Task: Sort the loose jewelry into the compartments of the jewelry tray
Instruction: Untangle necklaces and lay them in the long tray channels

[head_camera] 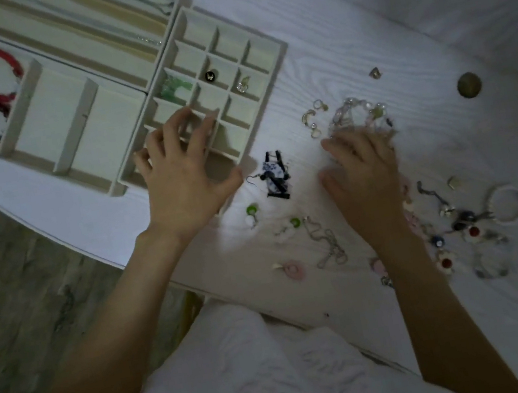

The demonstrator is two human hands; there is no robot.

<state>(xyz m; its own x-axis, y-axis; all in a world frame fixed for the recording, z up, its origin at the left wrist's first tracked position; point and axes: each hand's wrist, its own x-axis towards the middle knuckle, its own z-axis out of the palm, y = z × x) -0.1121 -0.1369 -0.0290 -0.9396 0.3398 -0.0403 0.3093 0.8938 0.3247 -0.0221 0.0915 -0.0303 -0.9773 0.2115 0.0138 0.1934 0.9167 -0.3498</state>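
Currently, right hand (364, 171), fingers spread, is reaching into tangled clear-bead bracelet (357, 114); snagging risks dragging neighbours; left hand (184, 181), open, is steadying cream gridded jewelry tray (274, 55).

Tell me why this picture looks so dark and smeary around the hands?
Head view: dim room light, bluish cast; the right hand and the clear bead bracelet at its fingertips are motion-blurred; the left hand is sharper; the wide lens bends the table edge.

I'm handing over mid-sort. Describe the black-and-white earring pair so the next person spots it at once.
Start at the cream grid tray of small square compartments on the white wood-grain table. Just off its near right corner, between the left hand and the right hand, lies the blue-and-white patterned earring pair with black bars. It is the only dark piece among pale beads.
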